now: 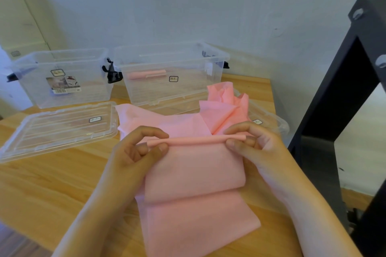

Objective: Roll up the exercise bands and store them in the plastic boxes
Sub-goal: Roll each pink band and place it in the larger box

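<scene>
**Two hands, one thin roll: uneven turning is the risk**

Head view. Both hands pinch a thin roll (pixel 194 139) in front of the box (pixel 188 92): the left hand (pixel 133 152) has thumb and fingers curled round one end, and the right hand (pixel 257 144) grasps the other end the same way. The rest of the band (pixel 194 171) lies on the table (pixel 41 183), running from the roll away from the box and toward the person, doubled over itself in one fold.

I judge that the roll could go cone-shaped if one hand turns faster than the other. The fold could wind in as a lump. So thin a start would likely spring open if either pinch slackens.

More pink sheet (pixel 225 100) is bunched between the roll and the box, partly over a lid (pixel 271 123) to the box's right. Whether it is the same band I cannot tell, but it could drag along. Inside the box lies a stored roll (pixel 146 74). A second box (pixel 37 89) stands left of the box, with another lid (pixel 58 129) before it. A black frame (pixel 355 89) stands right of the box, near the right forearm.
</scene>
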Motion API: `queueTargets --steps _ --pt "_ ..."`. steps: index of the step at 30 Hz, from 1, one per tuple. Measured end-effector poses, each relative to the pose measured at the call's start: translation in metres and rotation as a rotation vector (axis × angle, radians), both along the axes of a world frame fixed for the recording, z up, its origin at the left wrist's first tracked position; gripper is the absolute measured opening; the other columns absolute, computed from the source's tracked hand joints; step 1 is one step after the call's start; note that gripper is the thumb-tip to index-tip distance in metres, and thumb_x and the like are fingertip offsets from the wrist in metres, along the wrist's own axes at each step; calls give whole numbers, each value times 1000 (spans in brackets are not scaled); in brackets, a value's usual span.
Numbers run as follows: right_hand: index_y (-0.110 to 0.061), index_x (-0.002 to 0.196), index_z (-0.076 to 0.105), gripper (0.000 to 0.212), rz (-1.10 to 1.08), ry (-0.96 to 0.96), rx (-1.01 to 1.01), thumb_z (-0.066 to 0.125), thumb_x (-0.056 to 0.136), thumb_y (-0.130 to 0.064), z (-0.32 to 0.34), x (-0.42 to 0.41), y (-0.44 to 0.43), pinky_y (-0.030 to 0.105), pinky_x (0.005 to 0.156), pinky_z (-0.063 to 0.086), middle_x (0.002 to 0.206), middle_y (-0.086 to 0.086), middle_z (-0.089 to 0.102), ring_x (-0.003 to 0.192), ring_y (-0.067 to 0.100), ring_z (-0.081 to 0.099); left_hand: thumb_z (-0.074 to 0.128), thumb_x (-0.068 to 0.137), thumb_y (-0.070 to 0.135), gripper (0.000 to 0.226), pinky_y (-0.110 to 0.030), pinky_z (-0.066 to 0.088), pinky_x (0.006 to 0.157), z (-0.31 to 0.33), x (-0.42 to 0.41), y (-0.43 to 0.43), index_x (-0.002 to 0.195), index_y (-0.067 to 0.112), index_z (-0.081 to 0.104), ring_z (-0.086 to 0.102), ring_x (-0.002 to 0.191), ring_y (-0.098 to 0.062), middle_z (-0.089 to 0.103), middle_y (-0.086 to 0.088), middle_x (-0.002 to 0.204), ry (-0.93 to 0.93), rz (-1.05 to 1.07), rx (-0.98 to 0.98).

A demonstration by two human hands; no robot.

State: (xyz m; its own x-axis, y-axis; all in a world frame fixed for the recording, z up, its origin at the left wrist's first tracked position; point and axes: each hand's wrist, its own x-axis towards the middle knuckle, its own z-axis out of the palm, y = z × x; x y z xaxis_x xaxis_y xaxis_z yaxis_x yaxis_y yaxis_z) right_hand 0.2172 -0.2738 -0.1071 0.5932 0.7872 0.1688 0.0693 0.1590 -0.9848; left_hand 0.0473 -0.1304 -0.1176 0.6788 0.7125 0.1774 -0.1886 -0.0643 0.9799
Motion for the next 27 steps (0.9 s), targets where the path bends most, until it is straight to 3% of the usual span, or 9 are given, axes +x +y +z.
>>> queueTargets --steps 5,9,13,15,17,23,27 --pt "-7 85 66 12 29 23 -2 66 78 2 1 1 0 10 62 46 71 -1 68 69 4 61 66 72 20 7 -15 33 39 3 -2 1 76 24 68 47 45 -7 58 1 55 12 1 -46" --pt "-5 83 66 11 17 6 14 68 72 -8 2 0 1 8 61 45 69 -7 66 67 0 60 67 71 18 9 -12 32 37 2 0 -2 77 12 63 44 40 -5 55 2 51 -5 17 -4" --pt "-7 96 67 20 2 45 -9 67 78 1 -1 1 1 9 62 47 74 -2 70 69 1 63 79 67 15 21 -16 48 51 -3 1 4 85 24 71 59 60 -12 68 -3 67 24 21 31" --pt "-4 97 69 21 2 29 -27 67 77 4 -1 2 1 9 63 47 76 -3 70 71 1 63 86 63 13 29 -15 50 59 -6 0 8 85 28 74 62 67 -10 71 -1 73 34 21 66" --pt "-1 93 70 18 12 9 -32 67 77 6 -1 2 1 8 63 47 75 -6 70 71 0 63 82 63 15 23 -12 48 60 -6 1 8 82 28 75 61 70 -10 71 1 75 36 25 91" --pt "-7 89 67 10 14 0 14 64 82 0 -2 1 1 8 63 44 72 -4 66 69 3 59 77 74 22 16 -24 31 48 -5 0 6 88 25 72 39 59 -23 48 -26 65 33 6 93" --pt "-13 86 68 15 40 -4 -15 65 81 1 -3 3 1 9 63 43 72 1 65 70 6 58 81 69 14 19 -16 36 45 -3 0 5 83 23 72 46 52 -10 55 -6 61 13 -18 64"
